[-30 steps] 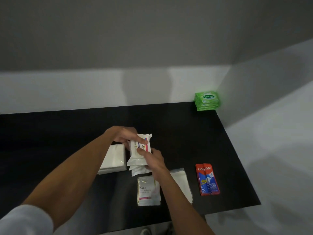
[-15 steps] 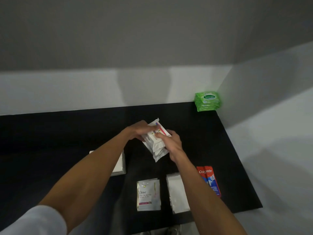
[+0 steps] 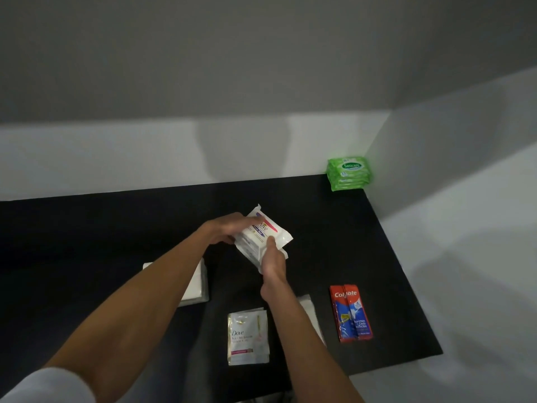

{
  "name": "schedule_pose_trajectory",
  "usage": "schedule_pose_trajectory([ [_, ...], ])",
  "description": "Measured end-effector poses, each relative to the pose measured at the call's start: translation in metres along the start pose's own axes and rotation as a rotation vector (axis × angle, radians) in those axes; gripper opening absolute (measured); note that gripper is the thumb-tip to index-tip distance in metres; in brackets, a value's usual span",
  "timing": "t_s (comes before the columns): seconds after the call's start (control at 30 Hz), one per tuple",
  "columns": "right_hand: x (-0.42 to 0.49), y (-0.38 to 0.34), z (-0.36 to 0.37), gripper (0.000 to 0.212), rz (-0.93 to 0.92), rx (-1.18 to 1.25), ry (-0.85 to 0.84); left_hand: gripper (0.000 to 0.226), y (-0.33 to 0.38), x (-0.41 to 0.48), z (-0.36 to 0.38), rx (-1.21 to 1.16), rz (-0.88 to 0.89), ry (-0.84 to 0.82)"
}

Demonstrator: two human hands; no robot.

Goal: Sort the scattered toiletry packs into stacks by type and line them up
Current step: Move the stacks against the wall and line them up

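Desk: black top (image 3: 363, 242) pushed into a grey-and-white wall corner, with packs spread across its right half.
Soap: the Dove soap stack (image 3: 263, 237) is mid-desk, turned at a slant and held between both hands. Whether it is lifted or resting on the top is hard to tell from this angle.
Hands: left hand (image 3: 226, 228) grips the stack's far left side; right hand (image 3: 273, 261) clamps the near end, thumb on top.
Done: green Sanicare stack (image 3: 348, 173) sits squared in the far right corner. Colgate packs (image 3: 351, 314) and Dove sachets (image 3: 247, 337) look gathered by type along the near edge.
Left: I'd say sorting is mostly finished. The soap needs a spot, and the piles sit at mixed depths, not in one row.
Around: white packs (image 3: 199, 286) lie partly behind the left forearm, and another white pack (image 3: 310, 311) beneath the right.
Obstacles: nothing lies between the soap and the open desk around it.
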State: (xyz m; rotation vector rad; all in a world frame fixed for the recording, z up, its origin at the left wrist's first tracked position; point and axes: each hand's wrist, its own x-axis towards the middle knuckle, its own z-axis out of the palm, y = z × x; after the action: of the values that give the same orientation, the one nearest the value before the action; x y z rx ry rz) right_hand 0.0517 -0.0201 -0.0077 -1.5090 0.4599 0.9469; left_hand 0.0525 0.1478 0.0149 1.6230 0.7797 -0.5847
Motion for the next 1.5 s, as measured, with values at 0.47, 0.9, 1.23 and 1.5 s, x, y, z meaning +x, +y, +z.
schedule_pose_trajectory([
  [0.47, 0.033, -0.062, -0.085, 0.035, -0.225, -0.201, 0.018, 0.059, 0.011, -0.003, 0.100, -0.217, -0.006, 0.123],
  [0.9, 0.027, -0.060, -0.129, 0.053, -0.422, -0.452, 0.023, 0.065, 0.005, 0.012, 0.136, -0.320, 0.070, 0.217],
  [1.23, 0.026, -0.057, -0.148, 0.055, -0.427, -0.536, -0.176, 0.064, 0.014, 0.005, 0.153, -0.313, 0.074, 0.233],
  [1.5, 0.037, -0.062, -0.177, 0.068, -0.498, -0.650, -0.304, 0.075, -0.003, -0.006, 0.144, -0.243, 0.104, 0.190],
])
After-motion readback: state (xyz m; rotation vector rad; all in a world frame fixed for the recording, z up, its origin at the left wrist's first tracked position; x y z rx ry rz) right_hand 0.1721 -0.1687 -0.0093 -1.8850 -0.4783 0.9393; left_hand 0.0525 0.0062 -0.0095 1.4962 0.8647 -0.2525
